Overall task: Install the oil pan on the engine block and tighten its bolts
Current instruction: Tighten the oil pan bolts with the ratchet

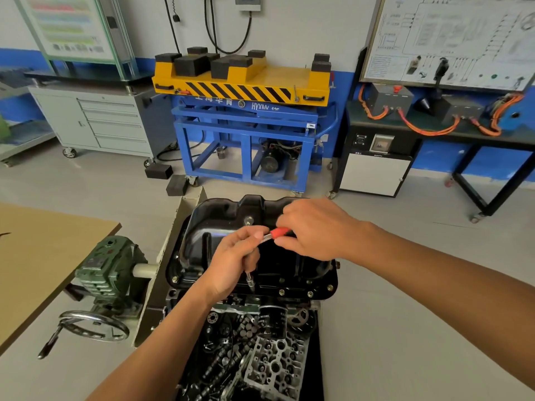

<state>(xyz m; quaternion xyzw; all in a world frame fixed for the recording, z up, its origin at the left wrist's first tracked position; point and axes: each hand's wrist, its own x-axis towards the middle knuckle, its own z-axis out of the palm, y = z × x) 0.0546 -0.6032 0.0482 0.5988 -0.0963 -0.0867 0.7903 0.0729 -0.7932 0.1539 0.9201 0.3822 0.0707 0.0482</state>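
- Oil pan [214,215]: stiff, glossy steel, probably slippery; best held by its flange.
- Left hand [231,261] pinches the ratchet [279,232] head; right hand [315,230] fingers wrap its red handle.

Engine block [173,295] — oil pan [214,209] seated atop.

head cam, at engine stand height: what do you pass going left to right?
Handwheel → green gearbox → left hand → right hand. Left out: the oil pan and the red-handled wrench, which both hands hold; they overlap the hands.
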